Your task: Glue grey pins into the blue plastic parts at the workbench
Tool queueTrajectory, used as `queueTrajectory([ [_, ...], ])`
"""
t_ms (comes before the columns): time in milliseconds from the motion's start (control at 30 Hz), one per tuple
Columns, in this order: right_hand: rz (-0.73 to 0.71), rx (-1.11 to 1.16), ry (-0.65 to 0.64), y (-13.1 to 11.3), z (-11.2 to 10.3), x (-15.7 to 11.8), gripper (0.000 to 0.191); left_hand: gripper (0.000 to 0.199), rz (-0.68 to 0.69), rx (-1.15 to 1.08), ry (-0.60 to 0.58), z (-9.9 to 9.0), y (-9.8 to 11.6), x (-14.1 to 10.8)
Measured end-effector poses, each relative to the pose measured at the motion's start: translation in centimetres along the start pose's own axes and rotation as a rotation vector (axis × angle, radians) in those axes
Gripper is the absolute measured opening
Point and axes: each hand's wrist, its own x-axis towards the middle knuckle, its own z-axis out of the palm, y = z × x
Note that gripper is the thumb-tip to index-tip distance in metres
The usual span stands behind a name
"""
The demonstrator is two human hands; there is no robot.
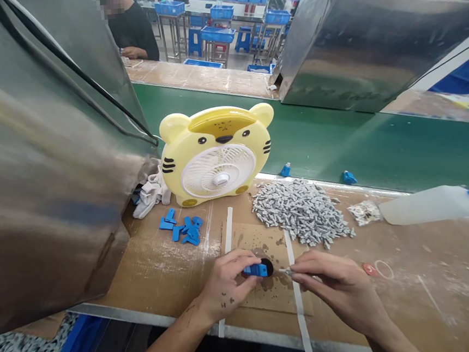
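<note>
Workshop bench (pixel 431 271), left hand (pixel 226 284) pinching blue part (pixel 256 269), right hand (pixel 337 279) facing it, gripping grey piece (pixel 284 271) by one end, seemingly keeping its tip exposed, grey pile (pixel 299 212) just beyond, likely for easy reach.

Blue plastic stools (pixel 195 41) and metal-legged tables (pixel 250 17) bearing blue bins (pixel 218 34) stand on a pale floor (pixel 237 62) beyond a green belt (pixel 317 141).

- I face a yellow tiger-faced fan (pixel 219 158).
- A white cloth (pixel 151 197) lies bunched beside it.
- A bottle (pixel 429 204) lies to my right.
- Beyond, I see a green surface (pixel 321 135).
</note>
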Motion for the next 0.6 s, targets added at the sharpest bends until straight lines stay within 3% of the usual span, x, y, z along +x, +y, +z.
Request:
queueTrajectory([
  [333, -0.032, -0.021, -0.027, -0.6, 1.0, 0.6, 0.007, 0.021, 0.108, 0.057, 0.029, 0.7, 0.7, 0.5],
  [600, -0.032, -0.028, 0.004, -1.2, 2.6, 0.9, 0.009, 0.022, 0.238, 0.246, 0.061, 1.2, 1.3, 0.4],
])
